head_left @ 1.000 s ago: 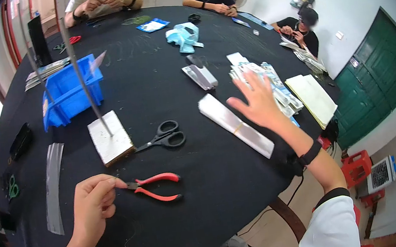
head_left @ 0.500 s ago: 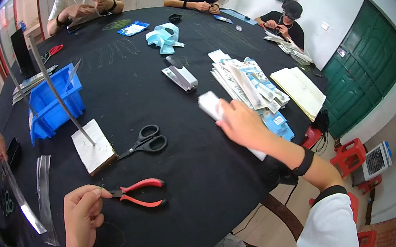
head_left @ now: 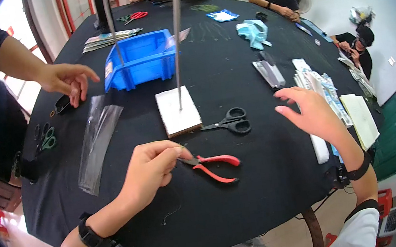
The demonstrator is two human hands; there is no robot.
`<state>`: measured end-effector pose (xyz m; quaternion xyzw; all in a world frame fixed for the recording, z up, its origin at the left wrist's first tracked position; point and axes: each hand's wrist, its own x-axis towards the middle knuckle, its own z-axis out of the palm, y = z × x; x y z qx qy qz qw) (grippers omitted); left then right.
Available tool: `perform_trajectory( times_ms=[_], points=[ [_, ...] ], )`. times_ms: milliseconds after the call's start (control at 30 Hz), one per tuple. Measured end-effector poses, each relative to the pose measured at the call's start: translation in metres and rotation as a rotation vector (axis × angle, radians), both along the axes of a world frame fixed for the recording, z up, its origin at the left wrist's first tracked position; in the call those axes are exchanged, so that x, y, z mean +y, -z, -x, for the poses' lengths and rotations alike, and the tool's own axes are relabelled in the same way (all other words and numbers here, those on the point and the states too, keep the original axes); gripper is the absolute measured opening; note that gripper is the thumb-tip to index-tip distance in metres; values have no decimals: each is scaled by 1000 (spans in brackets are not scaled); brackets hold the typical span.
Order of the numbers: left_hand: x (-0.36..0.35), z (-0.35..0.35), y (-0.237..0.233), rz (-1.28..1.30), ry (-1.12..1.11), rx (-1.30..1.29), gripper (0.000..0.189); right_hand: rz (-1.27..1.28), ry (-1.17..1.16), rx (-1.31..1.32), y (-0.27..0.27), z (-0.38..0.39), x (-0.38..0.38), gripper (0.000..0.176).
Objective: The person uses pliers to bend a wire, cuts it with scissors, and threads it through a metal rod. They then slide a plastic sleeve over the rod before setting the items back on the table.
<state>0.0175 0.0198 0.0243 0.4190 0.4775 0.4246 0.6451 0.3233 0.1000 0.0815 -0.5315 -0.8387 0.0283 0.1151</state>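
My left hand [head_left: 152,172] is closed in a pinch, with a bit of thin greenish thread at its fingertips. Beside those fingertips lie pliers with red handles [head_left: 220,159], their jaws toward my hand. A fine thread end [head_left: 171,214] rests on the black cloth below. My right hand [head_left: 314,110] is open and holds nothing, thumb and fingers apart. It hovers near a long white strip [head_left: 320,150] and a stapler [head_left: 269,74]. Between my hands lie black scissors [head_left: 236,121], next to a white block [head_left: 173,109] with an upright metal rod.
A blue bin [head_left: 144,73] stands behind the block. At left, clear plastic sleeves [head_left: 96,152] lie beneath a co-worker's open hand [head_left: 70,80], with green-handled scissors [head_left: 48,138] nearby. Packets [head_left: 325,86] and pale sheets [head_left: 359,120] lie right. Other people sit across the table.
My right hand has let go of the white strip and lifted off it, opening. The co-worker's hand has released a clear sleeve. My view has swung left; my left hand keeps its pinch.
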Motion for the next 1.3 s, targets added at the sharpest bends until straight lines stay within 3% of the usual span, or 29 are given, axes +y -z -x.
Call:
perform_trajectory(
  times_ms=[67, 133, 200, 367, 433, 533, 733, 1033, 1300],
  points=[
    [-1, -2, -1, -30, 7, 43, 20, 260, -161, 184, -7, 39, -5, 24],
    [-5, -3, -3, -74, 17, 83, 21, 288, -483, 433, 12, 67, -9, 18],
    [-8, -2, -4, -143, 16, 121, 22, 307, -553, 478, 21, 92, -16, 18],
    [-5, -2, 2, -185, 10, 126, 22, -7, -760, 481, 42, 115, -10, 22],
    [1, 0, 15, -272, 62, 42, 22, 31, -783, 489, 47, 116, -9, 19],
    [-2, -4, 11, -236, 70, 185, 21, 29, -805, 496, 48, 118, -11, 15],
    [-1, -3, 15, -202, 92, 179, 20, 6, -852, 505, 57, 115, -4, 14],
    [1, -7, 26, -251, 39, 191, 20, -311, -917, 281, 55, 115, -10, 19],
    [-1, -5, 16, -248, 62, 222, 18, -91, -893, 420, 60, 115, -5, 15]
  ],
)
